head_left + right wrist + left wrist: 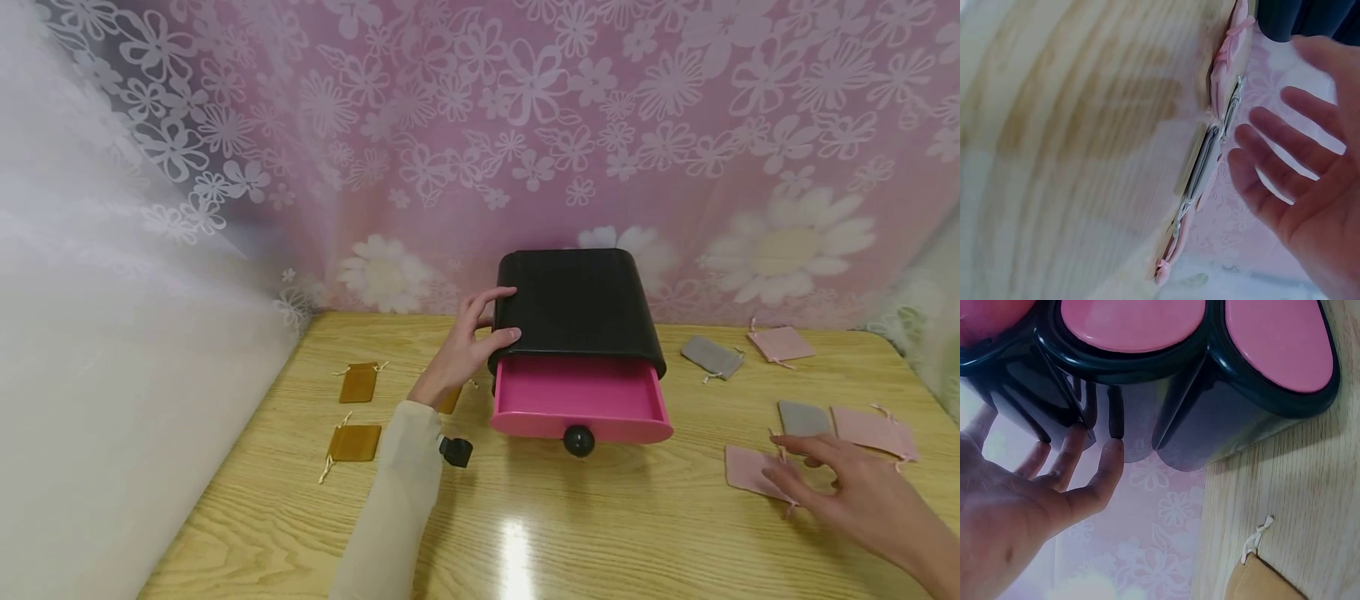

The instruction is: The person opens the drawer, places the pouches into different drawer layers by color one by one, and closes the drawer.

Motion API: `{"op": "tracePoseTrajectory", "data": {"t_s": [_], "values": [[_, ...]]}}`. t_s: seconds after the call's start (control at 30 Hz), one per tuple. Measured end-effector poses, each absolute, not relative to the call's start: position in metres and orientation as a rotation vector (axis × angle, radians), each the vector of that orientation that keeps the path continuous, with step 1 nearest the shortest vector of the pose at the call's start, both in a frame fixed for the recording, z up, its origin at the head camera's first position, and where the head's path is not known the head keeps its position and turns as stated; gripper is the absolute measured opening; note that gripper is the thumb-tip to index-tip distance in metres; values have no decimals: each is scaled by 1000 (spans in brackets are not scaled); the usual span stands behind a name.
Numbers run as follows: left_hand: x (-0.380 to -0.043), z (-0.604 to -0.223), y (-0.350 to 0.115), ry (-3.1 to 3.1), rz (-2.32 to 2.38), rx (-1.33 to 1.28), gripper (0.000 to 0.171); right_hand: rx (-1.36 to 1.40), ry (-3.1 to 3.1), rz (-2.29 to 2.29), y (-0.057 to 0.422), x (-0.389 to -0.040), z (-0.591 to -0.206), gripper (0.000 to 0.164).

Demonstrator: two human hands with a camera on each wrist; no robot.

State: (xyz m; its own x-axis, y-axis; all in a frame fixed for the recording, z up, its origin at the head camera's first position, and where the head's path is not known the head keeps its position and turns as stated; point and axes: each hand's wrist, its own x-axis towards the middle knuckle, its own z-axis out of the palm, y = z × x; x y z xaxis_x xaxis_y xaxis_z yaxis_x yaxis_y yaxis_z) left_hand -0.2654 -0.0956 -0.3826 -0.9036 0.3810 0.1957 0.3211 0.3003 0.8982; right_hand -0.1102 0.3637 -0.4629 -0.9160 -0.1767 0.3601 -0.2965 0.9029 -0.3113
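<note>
A black drawer unit (573,300) stands mid-table, its top pink drawer (517,396) pulled out by a round black knob (578,440). Fingers extended, my left hand (465,346) rests against the unit's left side, thumb near the top front edge. In the left wrist view, those fingertips meet the glossy black casing (1197,419) beside the pink fronts. My right hand (855,492) hovers at the right over a pink drawstring pouch (750,471), fingers spread and loosely bent. The right wrist view shows nothing in its palm (1322,212).
Near the right hand lie a grey pouch (802,417) and another pink pouch (873,431). Farther back are a grey pouch (711,357) and a pink pouch (782,343). Brown pouches (358,383) lie left of the unit. A flowered curtain (465,150) hangs behind.
</note>
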Motion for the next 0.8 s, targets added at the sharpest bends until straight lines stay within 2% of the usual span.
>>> {"op": "tracePoseTrajectory", "data": {"t_s": [0.27,0.6,0.8], "values": [[-265,-384,-96,2501,1692,673,54,303,-2942,479,376,-111,-469,50],[-265,-383,-96,2497,1699,678,53,285,-3060,423,377,-114,-468,56],[-265,-384,-97,2494,1699,680,53,267,-3116,441,376,-117,-465,51]]}}
